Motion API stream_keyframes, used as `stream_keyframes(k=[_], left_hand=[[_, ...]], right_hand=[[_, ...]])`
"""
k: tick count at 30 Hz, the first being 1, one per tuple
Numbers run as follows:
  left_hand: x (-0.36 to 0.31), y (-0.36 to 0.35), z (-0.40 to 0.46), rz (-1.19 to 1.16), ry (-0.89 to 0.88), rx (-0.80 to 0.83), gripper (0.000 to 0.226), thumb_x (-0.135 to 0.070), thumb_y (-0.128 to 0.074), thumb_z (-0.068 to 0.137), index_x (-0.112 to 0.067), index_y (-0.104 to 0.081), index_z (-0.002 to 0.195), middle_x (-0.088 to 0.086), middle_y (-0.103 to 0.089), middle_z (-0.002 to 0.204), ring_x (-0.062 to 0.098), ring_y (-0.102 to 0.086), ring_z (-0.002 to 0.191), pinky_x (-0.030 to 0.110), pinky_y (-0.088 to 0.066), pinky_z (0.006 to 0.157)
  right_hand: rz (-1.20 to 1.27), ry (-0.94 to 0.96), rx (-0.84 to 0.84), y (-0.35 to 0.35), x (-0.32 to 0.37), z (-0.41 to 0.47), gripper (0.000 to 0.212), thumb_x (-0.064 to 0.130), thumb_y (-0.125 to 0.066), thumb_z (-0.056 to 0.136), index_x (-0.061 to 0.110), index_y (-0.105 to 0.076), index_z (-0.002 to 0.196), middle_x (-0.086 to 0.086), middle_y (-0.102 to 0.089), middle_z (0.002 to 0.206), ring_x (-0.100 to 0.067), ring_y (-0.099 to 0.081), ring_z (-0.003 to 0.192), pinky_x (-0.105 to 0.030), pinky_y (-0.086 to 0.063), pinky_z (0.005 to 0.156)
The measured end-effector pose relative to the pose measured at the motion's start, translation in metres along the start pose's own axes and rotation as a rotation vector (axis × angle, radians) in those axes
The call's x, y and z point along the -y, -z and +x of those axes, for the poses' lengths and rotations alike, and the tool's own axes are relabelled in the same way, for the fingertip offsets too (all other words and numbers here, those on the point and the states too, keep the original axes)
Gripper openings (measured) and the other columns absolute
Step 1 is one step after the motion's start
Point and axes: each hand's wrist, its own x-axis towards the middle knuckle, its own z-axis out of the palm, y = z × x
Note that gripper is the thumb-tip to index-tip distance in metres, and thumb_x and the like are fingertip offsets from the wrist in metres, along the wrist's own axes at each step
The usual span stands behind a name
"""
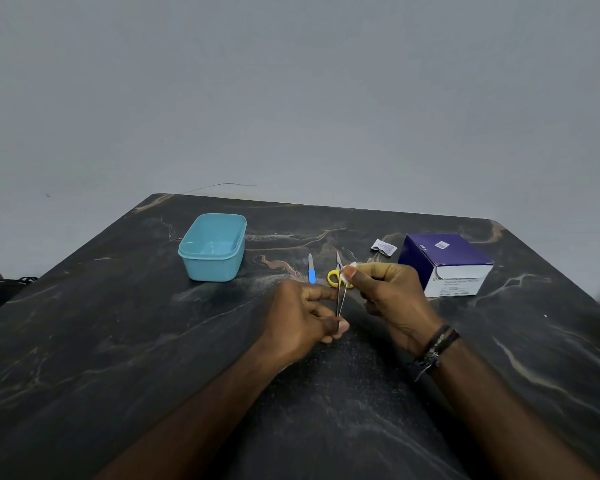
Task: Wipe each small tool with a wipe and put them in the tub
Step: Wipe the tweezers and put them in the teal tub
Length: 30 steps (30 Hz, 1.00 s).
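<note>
Head view: I see both hands meeting at the centre of the frame, above the dark marble table (118, 341). My left hand (302, 313) pinches the lower end of the tweezers (338, 299) between thumb and fingertips, so the thin metal tool stands nearly upright, its long axis running up the frame from that grip. My right hand (392, 292) is curled round a small white wipe (347, 273) and presses it onto the upper part of the tweezers, thumb in front. So the wipe sits above the left grip, and the stroke I judge to be in hand runs along that vertical axis, toward or away from the tip.

Behind the hands, just above centre, the yellow-handled scissors (333, 277) lie on the table, partly hidden by the tweezers and the right thumb. Just left of them lies a small file (311, 270) with a blue handle, pointing up the frame. Neither looks handled yet.

The blue tub (212, 249) stands well to the upper left of the hands; it looks empty, so I take the tweezers as the first tool. The left hand is the nearer one to it, and it already holds the tool.

At right stands a purple and white box (447, 265), with a torn sachet (383, 246) just left of it.
</note>
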Motion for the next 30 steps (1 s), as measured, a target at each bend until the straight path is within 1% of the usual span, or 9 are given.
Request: stream_keyframes(k=[3,6,11,15,19,21,25,28,30], left_hand=[[0.0002,0.0007,0.0006,-0.017,0.012,-0.04,0.045,0.001,-0.079,0.075,-0.002,-0.063,0.117,0.012,-0.074,0.073,0.027,-0.073,0.068,0.037,-0.061,0.066],[0.0003,0.0013,0.0012,-0.025,0.012,-0.061,0.045,0.002,-0.078,0.075,-0.001,-0.063,0.117,0.015,-0.074,0.073,0.028,-0.073,0.068,0.036,-0.061,0.064],[0.0003,0.002,0.0014,0.048,-0.014,0.0,0.045,-0.003,-0.079,0.075,-0.007,-0.065,0.118,0.007,-0.075,0.073,0.024,-0.073,0.068,0.04,-0.061,0.069],[0.0008,0.0019,0.0018,0.064,-0.023,0.004,0.043,-0.003,-0.08,0.075,-0.008,-0.067,0.116,0.006,-0.075,0.072,0.024,-0.073,0.067,0.041,-0.061,0.068],[-0.0002,0.0014,0.0009,0.047,-0.023,-0.008,0.038,-0.001,-0.079,0.074,-0.01,-0.069,0.11,0.008,-0.075,0.072,0.027,-0.073,0.068,0.041,-0.061,0.067],[0.0,0.0016,0.0005,0.031,-0.015,-0.022,0.036,-0.001,-0.079,0.075,-0.012,-0.069,0.107,0.009,-0.074,0.071,0.028,-0.073,0.068,0.041,-0.061,0.068],[0.0011,0.0013,0.001,0.013,-0.003,-0.037,0.04,0.001,-0.078,0.076,-0.005,-0.066,0.114,0.012,-0.074,0.073,0.026,-0.073,0.067,0.036,-0.061,0.065],[0.0008,0.0009,0.0009,0.014,-0.002,-0.031,0.043,0.002,-0.077,0.076,-0.001,-0.064,0.117,0.012,-0.074,0.074,0.025,-0.073,0.067,0.033,-0.061,0.064],[0.0001,0.0002,0.0007,0.009,-0.005,-0.036,0.045,0.003,-0.076,0.076,0.001,-0.063,0.119,0.014,-0.074,0.075,0.025,-0.073,0.067,0.031,-0.06,0.063]], right_hand=[[-0.036,-0.014,0.047,-0.0029,-0.0019,-0.0028,0.022,0.015,-0.07,0.086,-0.007,-0.073,0.09,0.009,-0.053,0.046,0.001,-0.037,0.04,-0.013,-0.033,0.04],[-0.048,-0.021,0.069,-0.004,-0.0014,-0.0052,0.022,0.013,-0.07,0.086,-0.009,-0.072,0.09,0.004,-0.056,0.052,0.002,-0.04,0.04,-0.013,-0.035,0.041],[-0.006,0.017,-0.019,-0.0022,0.002,-0.0025,0.016,0.012,-0.07,0.087,-0.004,-0.073,0.087,0.011,-0.06,0.048,0.001,-0.047,0.04,-0.009,-0.035,0.042],[0.019,0.043,-0.083,-0.001,0.003,-0.002,0.015,0.014,-0.069,0.087,0.0,-0.073,0.085,0.011,-0.06,0.046,0.001,-0.044,0.039,-0.014,-0.034,0.042],[0.025,0.02,-0.059,-0.0012,0.0012,-0.0016,0.016,0.014,-0.07,0.087,-0.002,-0.073,0.086,0.01,-0.061,0.049,0.001,-0.046,0.04,-0.014,-0.036,0.042],[0.016,-0.005,-0.008,-0.0024,-0.0011,-0.0026,0.018,0.012,-0.07,0.086,-0.005,-0.073,0.087,0.006,-0.064,0.055,0.003,-0.049,0.043,-0.011,-0.039,0.044],[-0.006,-0.023,0.04,-0.0049,-0.0029,-0.0047,0.021,0.015,-0.071,0.085,-0.006,-0.073,0.089,-0.015,-0.071,0.075,-0.002,-0.056,0.056,-0.014,-0.045,0.051],[0.023,-0.003,-0.004,-0.0025,-0.0016,-0.0025,0.019,0.012,-0.071,0.085,-0.007,-0.072,0.09,0.005,-0.065,0.055,0.004,-0.052,0.044,-0.008,-0.039,0.044],[0.035,0.001,0.009,-0.002,-0.0016,-0.0024,0.019,0.011,-0.071,0.085,-0.007,-0.072,0.09,0.009,-0.062,0.052,0.004,-0.051,0.042,-0.008,-0.038,0.043]])
